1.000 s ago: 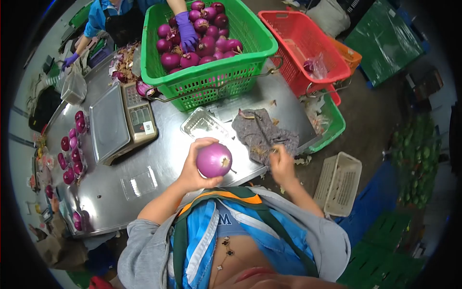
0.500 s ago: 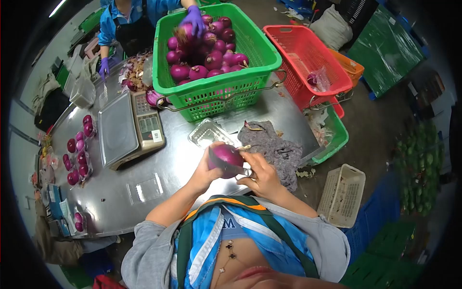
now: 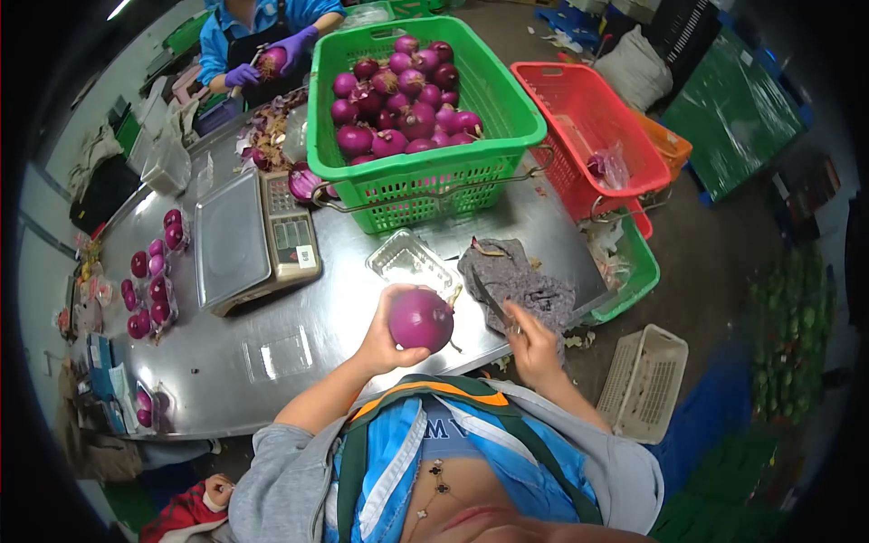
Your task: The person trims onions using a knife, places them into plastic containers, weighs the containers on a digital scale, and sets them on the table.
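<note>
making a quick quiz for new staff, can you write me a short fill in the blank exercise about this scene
1. The person's ____ hand holds a round purple onion.
2. The rectangular plastic basket heaped with purple onions is coloured ____.
3. In the picture, the red rectangular plastic basket stands to the ____ of that heaped one.

Missing words: left; green; right.

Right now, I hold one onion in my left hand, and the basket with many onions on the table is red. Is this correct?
Not quite: the basket with many onions on the table is green, not red, as the head view shows. Your left hand does hold one onion.
</note>
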The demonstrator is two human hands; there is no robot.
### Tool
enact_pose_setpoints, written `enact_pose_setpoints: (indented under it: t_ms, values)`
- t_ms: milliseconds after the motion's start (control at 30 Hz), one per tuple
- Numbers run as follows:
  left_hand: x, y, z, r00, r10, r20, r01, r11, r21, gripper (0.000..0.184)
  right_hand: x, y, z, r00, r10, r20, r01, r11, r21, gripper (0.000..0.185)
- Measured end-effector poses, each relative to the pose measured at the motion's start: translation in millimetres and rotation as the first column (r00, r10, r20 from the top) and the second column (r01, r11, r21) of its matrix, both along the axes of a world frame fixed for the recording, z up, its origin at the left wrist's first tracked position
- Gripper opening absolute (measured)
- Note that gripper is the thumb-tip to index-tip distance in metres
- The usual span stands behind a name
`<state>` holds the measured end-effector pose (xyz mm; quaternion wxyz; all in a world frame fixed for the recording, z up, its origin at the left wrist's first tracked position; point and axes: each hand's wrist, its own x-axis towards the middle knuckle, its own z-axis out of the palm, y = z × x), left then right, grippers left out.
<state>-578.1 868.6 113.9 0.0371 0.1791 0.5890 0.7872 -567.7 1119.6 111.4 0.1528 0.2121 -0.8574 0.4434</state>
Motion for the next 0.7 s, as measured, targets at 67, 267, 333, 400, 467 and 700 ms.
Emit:
enact_pose_setpoints:
  t_ms: [67, 267, 333, 400, 467, 700]
  values:
    - [4, 4, -5, 0.999, 0.046, -0.006, -0.046, 0.997, -0.065, 0.085, 8, -16, -2, 0.991, 0.099, 0.088, -0.084, 0.982, -0.169, 0.041]
    - [2, -10, -7, 0.982, -0.025, 0.185, 0.008, 0.995, 0.097, 0.087, -8, -30, 30, 0.973, 0.217, 0.076, -0.225, 0.967, 0.119, 0.053]
    - [0, -15, -10, 0.885, -0.329, 0.330, 0.185, 0.898, 0.400, 0.085, -14, -36, 32, 0.950, 0.304, -0.078, -0.282, 0.936, 0.212, 0.056]
    - [5, -14, -11, 0.869, -0.322, 0.376, 0.162, 0.903, 0.398, 0.079, -19, -45, 36, 0.942, 0.316, -0.112, -0.287, 0.932, 0.221, 0.058]
    - [2, -19, -21, 0.659, -0.695, 0.289, 0.374, 0.636, 0.675, 0.076, -22, -50, 39, 0.927, 0.361, -0.100, -0.330, 0.913, 0.239, 0.059]
    - [17, -47, -54, 0.553, -0.817, 0.164, 0.517, 0.491, 0.701, 0.081, -63, 7, -81, 0.803, 0.092, 0.589, -0.026, 0.992, -0.120, 0.037]
